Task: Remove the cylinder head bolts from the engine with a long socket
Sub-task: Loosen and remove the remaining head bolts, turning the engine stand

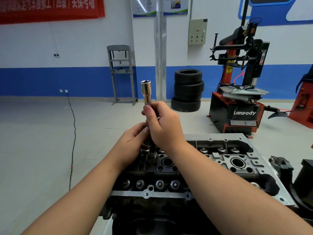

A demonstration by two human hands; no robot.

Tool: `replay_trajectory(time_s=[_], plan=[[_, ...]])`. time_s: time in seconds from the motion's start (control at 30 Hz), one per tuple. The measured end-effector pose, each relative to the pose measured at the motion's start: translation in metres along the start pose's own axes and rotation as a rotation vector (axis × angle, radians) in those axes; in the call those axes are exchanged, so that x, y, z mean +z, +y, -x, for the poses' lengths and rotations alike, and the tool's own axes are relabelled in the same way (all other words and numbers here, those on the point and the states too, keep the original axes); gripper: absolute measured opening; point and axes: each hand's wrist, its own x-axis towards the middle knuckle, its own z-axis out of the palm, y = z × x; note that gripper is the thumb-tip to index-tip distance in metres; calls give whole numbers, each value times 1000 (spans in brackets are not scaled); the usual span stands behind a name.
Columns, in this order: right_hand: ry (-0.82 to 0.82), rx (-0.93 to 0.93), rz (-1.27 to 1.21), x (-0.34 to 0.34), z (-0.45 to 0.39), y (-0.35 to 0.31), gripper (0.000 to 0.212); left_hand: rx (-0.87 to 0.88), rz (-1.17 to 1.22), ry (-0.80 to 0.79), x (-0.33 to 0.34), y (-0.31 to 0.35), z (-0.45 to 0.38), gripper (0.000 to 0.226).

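Over on the left there's a black cable (pixel 73 133) trailing across the floor, then a grey shop press (pixel 121 73) against the blue-and-white wall. Left hand (pixel 131 143) is curled, fingertips pinching something at the bottom end of the long socket (pixel 147 94), can't make out what. Right hand (pixel 162 123) is wrapped around the socket's lower half, holding it upright with the open end on top, above the cylinder head (pixel 220 160). Both hands touch each other right over the engine. Further right, a stack of tyres (pixel 188 89), then a red-and-black tyre changer (pixel 240 92).
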Motion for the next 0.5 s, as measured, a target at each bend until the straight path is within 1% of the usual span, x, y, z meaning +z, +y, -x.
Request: replay_trajectory(time_s=[0.07,0.17,0.33,0.4,0.5], plan=[[-20,20,2,0,0,-1,27,5,-16,6,0,0,0,24],[-44,9,-22,-1,0,-2,25,24,-36,40,-2,-1,-2,15],[-9,-24,-7,-2,0,-2,20,28,-50,62,-1,-1,-2,21],[-17,8,-33,-2,0,-2,20,25,-26,59,0,-2,-2,24],[-67,74,-17,-1,0,-2,26,13,0,25,1,-2,-2,31]])
